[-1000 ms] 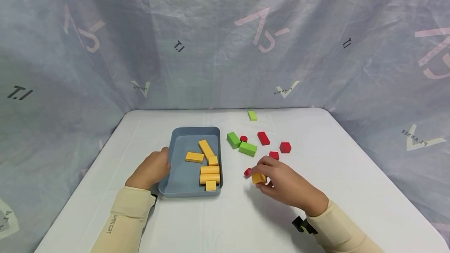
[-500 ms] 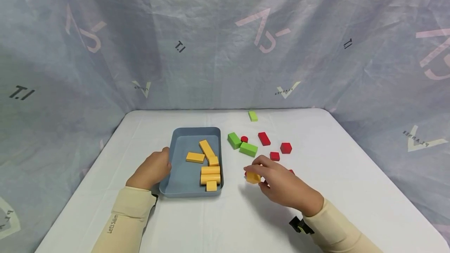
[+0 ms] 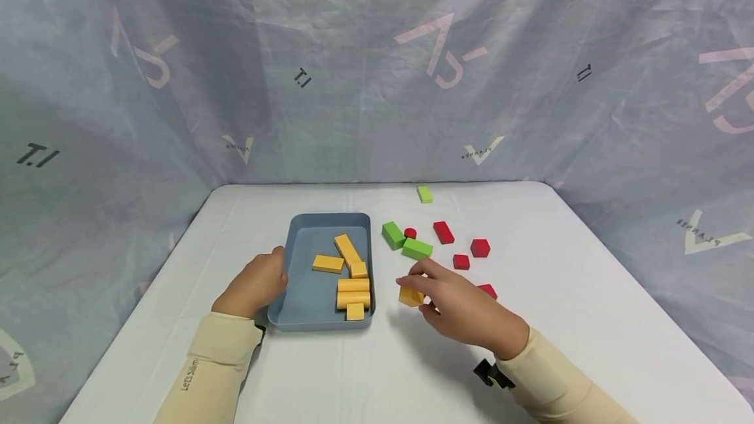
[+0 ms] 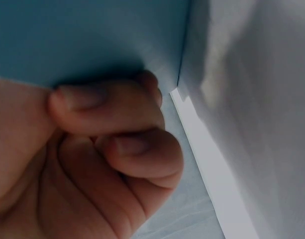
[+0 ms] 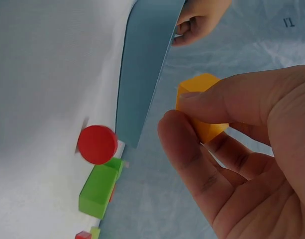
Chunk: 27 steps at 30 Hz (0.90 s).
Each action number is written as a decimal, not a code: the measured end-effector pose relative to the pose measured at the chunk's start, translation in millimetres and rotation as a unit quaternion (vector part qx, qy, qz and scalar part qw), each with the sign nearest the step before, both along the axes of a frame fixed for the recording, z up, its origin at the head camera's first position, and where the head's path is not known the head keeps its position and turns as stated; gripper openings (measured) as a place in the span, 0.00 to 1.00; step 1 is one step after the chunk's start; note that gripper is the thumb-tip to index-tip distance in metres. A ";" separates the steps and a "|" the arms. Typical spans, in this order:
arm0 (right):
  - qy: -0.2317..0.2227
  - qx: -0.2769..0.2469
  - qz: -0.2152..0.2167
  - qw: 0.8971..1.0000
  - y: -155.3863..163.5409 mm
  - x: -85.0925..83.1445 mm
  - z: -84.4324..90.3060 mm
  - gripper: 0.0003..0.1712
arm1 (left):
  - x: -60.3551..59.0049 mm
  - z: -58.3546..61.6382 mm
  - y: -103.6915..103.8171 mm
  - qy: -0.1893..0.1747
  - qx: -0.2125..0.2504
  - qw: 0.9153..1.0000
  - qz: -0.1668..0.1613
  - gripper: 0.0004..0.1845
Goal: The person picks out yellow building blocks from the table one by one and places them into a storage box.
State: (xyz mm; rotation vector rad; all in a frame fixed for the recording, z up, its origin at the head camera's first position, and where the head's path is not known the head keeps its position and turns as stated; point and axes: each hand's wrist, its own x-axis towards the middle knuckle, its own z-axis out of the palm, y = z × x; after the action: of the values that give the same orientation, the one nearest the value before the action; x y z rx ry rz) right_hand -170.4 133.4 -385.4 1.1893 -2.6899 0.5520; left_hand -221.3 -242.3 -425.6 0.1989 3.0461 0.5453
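Note:
A blue tray (image 3: pixel 327 218) lies left of centre on the white table, with several orange blocks (image 3: pixel 352 284) inside. My left hand (image 3: pixel 272 273) grips its left rim; in the left wrist view its curled fingers (image 4: pixel 117 124) press the tray wall (image 4: pixel 92 40). My right hand (image 3: pixel 419 290) pinches an orange block (image 3: pixel 408 297) just right of the tray, a little above the table. In the right wrist view the orange block (image 5: pixel 197 89) sits between thumb and fingers of the right hand (image 5: pixel 202 117), close to the tray (image 5: pixel 147 64).
Loose blocks lie right of the tray: green ones (image 3: pixel 392 235) (image 3: pixel 417 249), a red cylinder (image 3: pixel 410 233), red blocks (image 3: pixel 443 232) (image 3: pixel 480 248) (image 3: pixel 461 261) (image 3: pixel 487 290). Another green block (image 3: pixel 423 194) sits near the far edge. Cloth walls surround the table.
My right hand has carried the orange block left toward the tray, uncovering a red block behind it. The left hand and tray have stayed put.

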 end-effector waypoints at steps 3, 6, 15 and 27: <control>0.008 -0.001 0.004 1.000 -2.6 -0.2 0.8 0.30 | -0.4 -0.2 0.4 0.001 0.001 1.000 -0.001 0.22; 0.000 0.003 0.001 1.000 -4.4 -0.2 1.8 0.30 | -0.4 -0.6 0.4 0.005 -0.001 1.000 -0.004 0.23; 0.001 0.016 0.003 1.000 -8.7 -1.1 1.9 0.28 | -0.8 -1.5 -0.4 0.009 0.001 1.000 -0.009 0.21; 0.020 0.055 -0.009 0.998 -14.6 -3.9 2.8 0.23 | 1.6 0.5 -0.4 0.011 -0.005 1.000 -0.008 0.23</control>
State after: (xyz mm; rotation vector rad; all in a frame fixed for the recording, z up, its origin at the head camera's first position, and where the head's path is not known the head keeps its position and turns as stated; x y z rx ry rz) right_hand -174.4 118.9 -382.6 1.1889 -2.7253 0.3784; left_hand -219.7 -242.7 -425.0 0.2292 3.0646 0.5317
